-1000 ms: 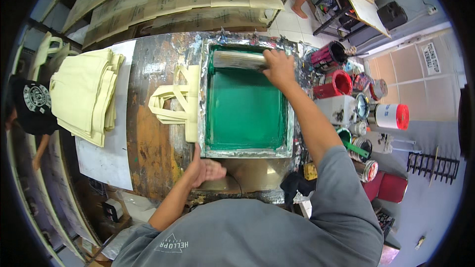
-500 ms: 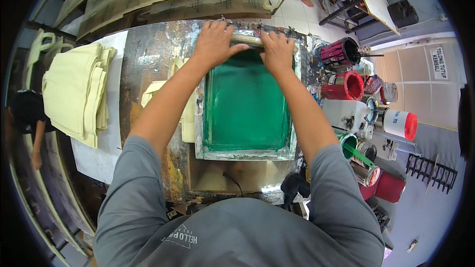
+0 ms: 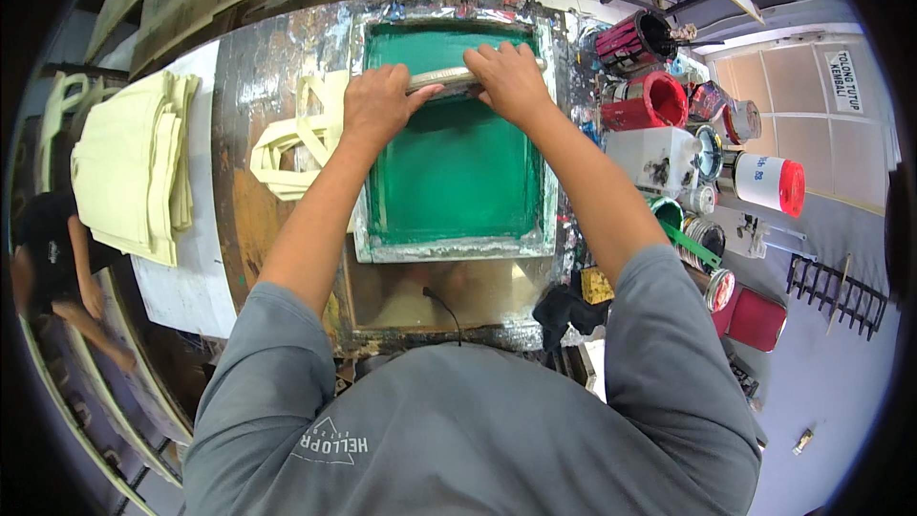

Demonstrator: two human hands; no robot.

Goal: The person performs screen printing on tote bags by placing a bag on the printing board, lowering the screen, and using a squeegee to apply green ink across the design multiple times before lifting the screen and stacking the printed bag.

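Observation:
My left hand and my right hand grip the two ends of a squeegee, fingers over its far side and thumbs on the near side. The squeegee lies crosswise over the far part of a green screen-printing mesh. A worn, pale-edged frame surrounds the mesh and lies flat on the paint-stained table. Cream fabric with loop handles sticks out from under the frame's left side. The squeegee's blade edge is hidden.
A stack of cream fabric bags lies on a white board at the left. Paint tins, including a red one, crowd the right side. A black cloth sits near the table's front corner. Another person is at far left beside racks.
Both hands have drawn the squeegee from the far end of the screen towards me, and green mesh now shows beyond it. The view has shifted, with more of the handled fabric visible.

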